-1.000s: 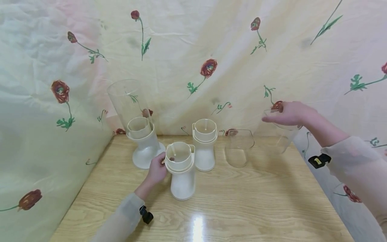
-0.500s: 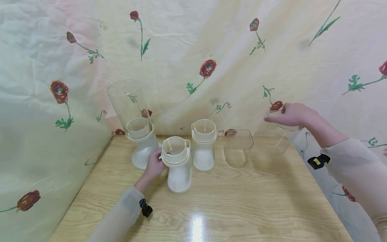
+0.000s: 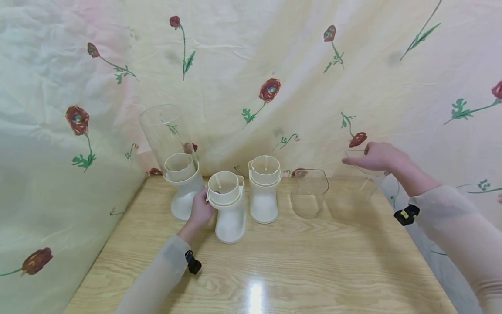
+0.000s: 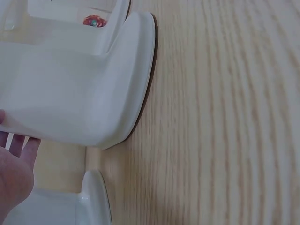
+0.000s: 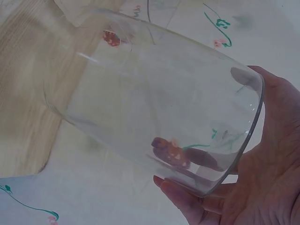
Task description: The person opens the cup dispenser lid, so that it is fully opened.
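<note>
My left hand (image 3: pixel 201 211) grips the left side of a white plastic stand (image 3: pixel 230 218) with a round cup top and a flared foot. In the left wrist view, its fingers curl at the side of that stand (image 4: pixel 61 93). On the right, my right hand (image 3: pixel 376 157) pinches a clear cylinder (image 5: pixel 154 103) by its rim, thumb and fingers on opposite sides. Whether the cylinder's lower end touches the table cannot be told. A second white stand (image 3: pixel 264 203) is upright behind and to the right of the held one.
A third white stand (image 3: pixel 184 198) at back left has a tall clear cylinder (image 3: pixel 166 131) rising from its collar. Another clear cylinder (image 3: pixel 307 203) stands on the wooden table (image 3: pixel 306 270) between the second stand and my right hand. Flowered cloth (image 3: pixel 227 65) hangs right behind the table.
My left hand has moved the white stand back and left, to between the other two stands. My right hand has lowered slightly with its clear cylinder.
</note>
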Demonstrator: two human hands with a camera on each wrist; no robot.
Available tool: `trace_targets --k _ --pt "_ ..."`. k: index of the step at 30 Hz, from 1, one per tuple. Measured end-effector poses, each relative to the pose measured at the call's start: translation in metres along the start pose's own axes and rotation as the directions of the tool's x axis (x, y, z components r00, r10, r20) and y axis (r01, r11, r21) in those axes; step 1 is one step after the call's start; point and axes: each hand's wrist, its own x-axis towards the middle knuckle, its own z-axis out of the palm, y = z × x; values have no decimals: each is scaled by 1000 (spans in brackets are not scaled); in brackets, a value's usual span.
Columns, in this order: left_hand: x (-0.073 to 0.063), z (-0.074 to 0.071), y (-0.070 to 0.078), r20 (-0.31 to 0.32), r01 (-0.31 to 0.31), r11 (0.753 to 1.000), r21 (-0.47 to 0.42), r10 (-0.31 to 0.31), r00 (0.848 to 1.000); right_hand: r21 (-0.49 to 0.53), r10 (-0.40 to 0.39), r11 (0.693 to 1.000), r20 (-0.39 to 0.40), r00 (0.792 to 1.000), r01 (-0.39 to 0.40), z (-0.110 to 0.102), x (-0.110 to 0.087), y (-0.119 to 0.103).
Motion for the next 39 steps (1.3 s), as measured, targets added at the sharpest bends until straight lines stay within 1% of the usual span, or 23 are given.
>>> trace_targets --k 2,6,11,15,20,22,25,27,31,34,36,38,39 --pt "3 0 -5 6 -27 1000 -1 27 1000 4 9 1000 7 1000 -9 3 2 1" --pt "7 1 -9 13 -47 999 -21 47 999 12 20 1000 18 1000 -20 10 4 2" --pt "11 4 -11 4 -39 999 -21 39 999 -2 33 999 18 999 -33 20 7 4" --pt "15 6 -11 -5 -26 999 -30 26 1000 -14 35 999 -4 999 -35 27 10 6" --pt "20 9 -12 -16 -27 998 -51 27 1000 -25 43 999 -11 999 -43 35 13 9" --pt "21 10 -12 -12 -15 998 -67 15 1000 -36 44 998 -9 999 -44 39 14 9" --pt "23 10 -13 -2 19 996 -91 -19 1000 -45 37 998 -12 999 -38 45 16 9" --pt "24 9 -14 2 26 995 -96 -26 1000 -41 31 999 -12 999 -31 48 18 9" --pt "28 10 -15 -10 23 998 -62 -24 1000 -34 26 999 -20 999 -27 52 20 9" --pt "30 11 -14 -20 42 996 -83 -44 999 -36 17 999 -30 999 -18 55 21 8" --pt "31 12 -15 -24 54 992 -118 -57 998 -40 14 999 -38 999 -15 57 22 8" --pt "33 12 -16 -32 48 991 -124 -52 998 -41 10 999 -43 999 -12 59 23 7" --pt "34 12 -16 -36 38 993 -110 -42 998 -41 10 999 -45 999 -12 60 23 7"
